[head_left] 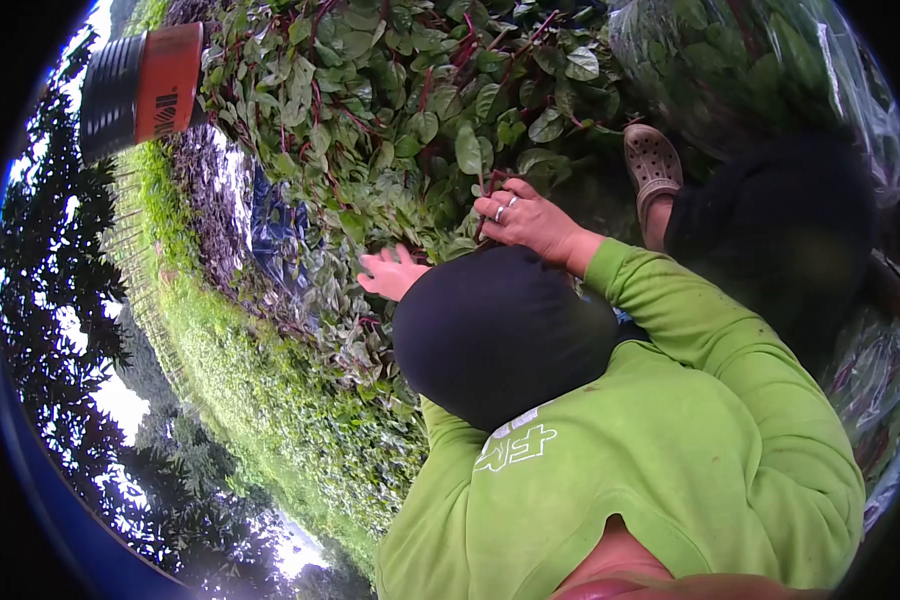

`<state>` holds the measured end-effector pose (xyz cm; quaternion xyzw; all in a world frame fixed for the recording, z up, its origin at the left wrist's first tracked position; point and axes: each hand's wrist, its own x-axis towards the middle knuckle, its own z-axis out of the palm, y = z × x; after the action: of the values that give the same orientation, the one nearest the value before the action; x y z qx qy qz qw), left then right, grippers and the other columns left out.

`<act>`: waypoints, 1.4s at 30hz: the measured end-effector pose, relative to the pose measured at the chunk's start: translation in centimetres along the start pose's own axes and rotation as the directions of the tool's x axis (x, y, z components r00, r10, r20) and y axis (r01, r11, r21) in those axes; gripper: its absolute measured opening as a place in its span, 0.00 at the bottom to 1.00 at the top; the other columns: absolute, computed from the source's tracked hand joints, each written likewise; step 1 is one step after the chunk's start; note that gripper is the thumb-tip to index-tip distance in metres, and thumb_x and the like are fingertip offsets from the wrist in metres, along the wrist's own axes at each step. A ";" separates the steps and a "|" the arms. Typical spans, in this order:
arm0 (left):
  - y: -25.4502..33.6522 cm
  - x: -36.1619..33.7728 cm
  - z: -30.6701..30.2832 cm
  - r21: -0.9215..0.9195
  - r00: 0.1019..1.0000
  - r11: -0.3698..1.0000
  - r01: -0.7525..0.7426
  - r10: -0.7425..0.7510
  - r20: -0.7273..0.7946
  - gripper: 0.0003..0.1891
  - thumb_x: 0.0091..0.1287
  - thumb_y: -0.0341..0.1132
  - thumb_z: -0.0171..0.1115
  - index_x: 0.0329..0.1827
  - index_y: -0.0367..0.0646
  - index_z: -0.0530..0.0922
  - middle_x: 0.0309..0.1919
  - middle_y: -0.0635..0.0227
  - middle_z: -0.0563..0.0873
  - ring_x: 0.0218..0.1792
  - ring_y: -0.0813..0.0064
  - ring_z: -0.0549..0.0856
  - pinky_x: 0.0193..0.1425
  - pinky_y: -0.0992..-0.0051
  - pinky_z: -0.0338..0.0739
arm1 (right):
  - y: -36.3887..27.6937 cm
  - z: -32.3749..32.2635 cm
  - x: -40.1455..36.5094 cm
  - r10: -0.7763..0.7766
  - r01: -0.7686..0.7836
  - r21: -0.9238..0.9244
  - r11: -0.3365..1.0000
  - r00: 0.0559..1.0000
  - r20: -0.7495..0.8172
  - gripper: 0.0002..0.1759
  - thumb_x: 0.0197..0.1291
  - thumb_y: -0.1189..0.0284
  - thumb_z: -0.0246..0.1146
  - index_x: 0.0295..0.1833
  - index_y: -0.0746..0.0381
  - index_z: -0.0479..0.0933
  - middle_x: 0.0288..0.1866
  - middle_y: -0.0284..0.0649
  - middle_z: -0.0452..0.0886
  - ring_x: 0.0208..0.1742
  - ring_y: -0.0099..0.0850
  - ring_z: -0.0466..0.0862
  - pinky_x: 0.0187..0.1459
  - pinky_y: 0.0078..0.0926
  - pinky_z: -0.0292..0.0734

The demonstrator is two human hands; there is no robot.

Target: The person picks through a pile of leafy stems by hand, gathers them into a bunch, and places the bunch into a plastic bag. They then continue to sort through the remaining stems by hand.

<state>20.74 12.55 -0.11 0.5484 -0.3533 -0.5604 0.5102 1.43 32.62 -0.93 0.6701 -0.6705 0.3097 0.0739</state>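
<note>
My right hand [535,220], with rings on its fingers, is closed around reddish stems [485,205] with green leaves. To the left of it, my left hand [395,272] reaches past my dark-clad knee [500,335] with its fingers spread, beside the leaf pile. Nothing shows between those fingers. A large heap of leafy greens [390,120] with reddish stems lies just beyond both hands.
Clear plastic [855,90] covers more greens at the upper right. A brown clog [654,160] is near the heap's right side. A black and orange drum [145,90] is at the upper left. Blue plastic sheeting [275,225] and low plants [270,390] are at the left.
</note>
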 end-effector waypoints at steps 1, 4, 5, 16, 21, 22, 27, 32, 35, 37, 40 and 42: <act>1.4 0.5 0.3 0.731 0.977 0.671 -0.128 -0.040 0.208 0.18 0.75 0.34 0.54 0.66 0.40 0.70 0.47 0.58 0.83 0.46 0.60 0.85 0.52 0.65 0.82 | -0.2 0.0 0.0 0.019 -0.019 0.055 0.998 1.000 0.001 0.08 0.60 0.67 0.59 0.43 0.49 0.82 0.59 0.30 0.79 0.63 0.26 0.77 0.74 0.39 0.60; 2.4 -3.5 5.1 0.782 0.782 0.552 -0.290 -0.334 0.526 0.17 0.74 0.33 0.57 0.61 0.36 0.81 0.44 0.64 0.87 0.49 0.68 0.85 0.57 0.71 0.78 | -0.3 0.1 0.1 0.000 -0.001 0.046 0.999 1.000 0.023 0.09 0.60 0.67 0.59 0.43 0.48 0.82 0.60 0.29 0.78 0.64 0.26 0.76 0.72 0.38 0.60; 1.1 -4.9 6.6 0.592 0.743 0.806 -0.011 -0.389 0.544 0.14 0.75 0.33 0.60 0.57 0.34 0.84 0.41 0.67 0.89 0.48 0.73 0.85 0.54 0.74 0.79 | -0.4 0.2 0.0 0.003 -0.004 0.057 0.998 1.000 0.022 0.09 0.60 0.66 0.59 0.43 0.48 0.83 0.59 0.28 0.78 0.63 0.25 0.76 0.71 0.38 0.61; -1.1 -4.4 6.7 0.414 0.918 0.866 -0.280 0.115 0.380 0.14 0.77 0.38 0.62 0.50 0.33 0.85 0.31 0.66 0.88 0.33 0.75 0.86 0.40 0.76 0.81 | -0.1 0.4 0.5 0.011 -0.017 0.070 0.997 0.996 0.089 0.09 0.58 0.65 0.58 0.41 0.47 0.83 0.50 0.26 0.78 0.59 0.25 0.76 0.66 0.34 0.62; 4.7 -0.8 4.6 0.018 0.998 1.000 0.000 0.001 -0.063 0.29 0.78 0.41 0.58 0.75 0.36 0.62 0.63 0.50 0.77 0.64 0.60 0.78 0.65 0.58 0.79 | -0.2 0.6 0.3 0.009 -0.016 0.061 0.998 0.994 0.109 0.08 0.59 0.66 0.59 0.41 0.47 0.83 0.49 0.27 0.77 0.60 0.25 0.77 0.66 0.33 0.62; 4.8 -2.1 5.4 0.268 0.966 0.957 -0.112 0.041 0.256 0.38 0.77 0.42 0.59 0.82 0.43 0.47 0.71 0.51 0.68 0.72 0.58 0.70 0.74 0.51 0.70 | -0.1 0.6 0.4 0.011 -0.018 0.065 0.998 0.994 0.110 0.08 0.59 0.66 0.59 0.41 0.47 0.83 0.49 0.27 0.78 0.60 0.25 0.77 0.67 0.33 0.62; 0.5 -3.2 12.7 0.133 0.072 0.264 -0.955 -0.227 0.971 0.20 0.65 0.35 0.68 0.59 0.36 0.84 0.55 0.59 0.87 0.60 0.66 0.83 0.66 0.69 0.75 | -0.5 0.2 0.6 -0.005 -0.006 0.112 0.994 0.995 0.101 0.10 0.61 0.63 0.57 0.44 0.46 0.83 0.59 0.27 0.79 0.69 0.28 0.73 0.71 0.40 0.59; -0.5 -4.5 15.3 0.561 0.362 0.260 -0.786 -0.541 0.759 0.14 0.70 0.37 0.63 0.51 0.36 0.85 0.36 0.57 0.90 0.39 0.58 0.89 0.47 0.65 0.82 | -0.1 1.1 0.2 0.020 -0.031 0.089 0.996 0.991 0.129 0.10 0.61 0.63 0.58 0.44 0.45 0.82 0.55 0.27 0.80 0.67 0.27 0.74 0.70 0.37 0.60; -2.1 -4.5 13.3 0.479 0.468 0.436 -0.762 -0.141 0.873 0.14 0.75 0.38 0.56 0.40 0.35 0.82 0.36 0.50 0.89 0.39 0.53 0.88 0.44 0.57 0.79 | 0.2 1.1 0.2 0.048 -0.063 0.090 0.994 0.985 0.167 0.08 0.60 0.65 0.59 0.42 0.46 0.82 0.49 0.26 0.81 0.63 0.26 0.76 0.67 0.35 0.63; -1.3 -2.6 11.2 0.466 0.755 0.650 -0.600 0.268 0.599 0.12 0.74 0.34 0.51 0.42 0.34 0.79 0.36 0.56 0.86 0.38 0.59 0.84 0.43 0.62 0.78 | -0.1 0.1 0.5 0.068 -0.085 0.085 0.993 0.980 0.187 0.07 0.59 0.66 0.59 0.40 0.46 0.81 0.45 0.25 0.80 0.60 0.25 0.78 0.65 0.33 0.64; 5.1 -0.1 8.0 -0.075 0.961 0.968 -0.239 0.225 -0.160 0.19 0.75 0.31 0.46 0.59 0.21 0.71 0.49 0.49 0.82 0.51 0.64 0.82 0.46 0.66 0.83 | 0.0 0.9 0.2 0.048 -0.052 0.041 0.998 0.994 0.099 0.06 0.59 0.68 0.58 0.38 0.47 0.81 0.44 0.25 0.80 0.57 0.26 0.79 0.63 0.33 0.66; 6.1 2.2 5.8 0.011 0.944 0.956 -0.292 0.290 -0.157 0.23 0.77 0.30 0.48 0.67 0.17 0.66 0.59 0.45 0.79 0.55 0.57 0.83 0.57 0.62 0.85 | 0.1 0.5 -0.3 0.088 -0.101 0.102 0.990 0.988 0.130 0.07 0.58 0.68 0.59 0.39 0.47 0.81 0.43 0.25 0.81 0.56 0.26 0.79 0.62 0.32 0.66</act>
<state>16.48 8.11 6.00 0.5296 -0.3857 -0.4362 0.6168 1.52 32.64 -1.52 0.6586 -0.6871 0.3062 -0.0196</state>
